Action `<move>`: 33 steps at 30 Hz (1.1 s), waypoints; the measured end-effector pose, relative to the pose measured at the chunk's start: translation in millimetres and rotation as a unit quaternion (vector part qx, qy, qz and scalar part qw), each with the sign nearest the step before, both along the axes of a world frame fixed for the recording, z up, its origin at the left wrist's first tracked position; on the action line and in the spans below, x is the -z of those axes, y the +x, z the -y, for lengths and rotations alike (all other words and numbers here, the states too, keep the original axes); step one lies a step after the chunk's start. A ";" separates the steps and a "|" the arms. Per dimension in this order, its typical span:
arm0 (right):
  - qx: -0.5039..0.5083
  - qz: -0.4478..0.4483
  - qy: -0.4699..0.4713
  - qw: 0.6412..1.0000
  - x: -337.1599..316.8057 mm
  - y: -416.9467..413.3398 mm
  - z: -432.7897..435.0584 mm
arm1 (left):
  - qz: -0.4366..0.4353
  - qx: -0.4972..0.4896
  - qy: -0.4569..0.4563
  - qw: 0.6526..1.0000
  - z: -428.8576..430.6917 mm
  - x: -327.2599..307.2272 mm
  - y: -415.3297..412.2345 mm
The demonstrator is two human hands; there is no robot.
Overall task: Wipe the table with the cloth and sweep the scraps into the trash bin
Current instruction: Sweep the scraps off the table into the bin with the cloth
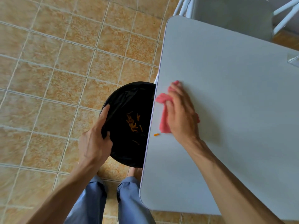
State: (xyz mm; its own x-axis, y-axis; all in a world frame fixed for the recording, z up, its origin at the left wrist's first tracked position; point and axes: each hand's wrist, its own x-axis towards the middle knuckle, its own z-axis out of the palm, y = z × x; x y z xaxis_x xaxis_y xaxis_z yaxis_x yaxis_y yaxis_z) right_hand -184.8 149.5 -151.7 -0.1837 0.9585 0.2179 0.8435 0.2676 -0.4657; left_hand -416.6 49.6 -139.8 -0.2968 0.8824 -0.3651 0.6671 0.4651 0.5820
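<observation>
Tan tiled floor (pixel 48 70) with pale grout lines, white-framed chair (pixel 234 15) (grey seat) — soft daylight

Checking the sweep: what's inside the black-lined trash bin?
Thin orange scraps lie in the black-lined trash bin; the grey table edge hides its right side.

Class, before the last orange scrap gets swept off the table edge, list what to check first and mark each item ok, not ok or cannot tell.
1. Trash bin under the table edge: ok.
2. Left hand gripping bin rim: ok.
3. Right hand pressing pink cloth: ok.
4. Orange scrap near the edge, in front of the cloth: ok.
5. Scrap lined up above bin opening: ok.
6. Rest of table free of scraps: cannot tell, part out of view.
</observation>
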 end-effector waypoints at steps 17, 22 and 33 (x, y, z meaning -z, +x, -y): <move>0.148 0.022 -0.006 0.989 -1.1 -56.9 72.9 | 0.017 -0.017 -0.029 0.999 17.4 -0.9 0.1; 0.131 -0.009 -0.022 0.991 1.8 -64.6 65.6 | 0.032 -0.026 -0.035 0.999 24.1 -3.8 -3.1; 0.117 0.121 -0.055 0.984 -3.3 6.8 47.4 | 0.002 -0.033 -0.037 0.999 31.3 2.8 -38.9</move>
State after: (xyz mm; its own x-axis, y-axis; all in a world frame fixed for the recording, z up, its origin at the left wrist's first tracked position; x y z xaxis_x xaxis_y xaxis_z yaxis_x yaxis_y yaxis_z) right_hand -178.0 102.1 -148.4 0.0116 0.9961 0.0876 0.9658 0.0116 -0.2590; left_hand -455.4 18.3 -142.6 -0.3522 0.8310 -0.4307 0.6306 0.5507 0.5469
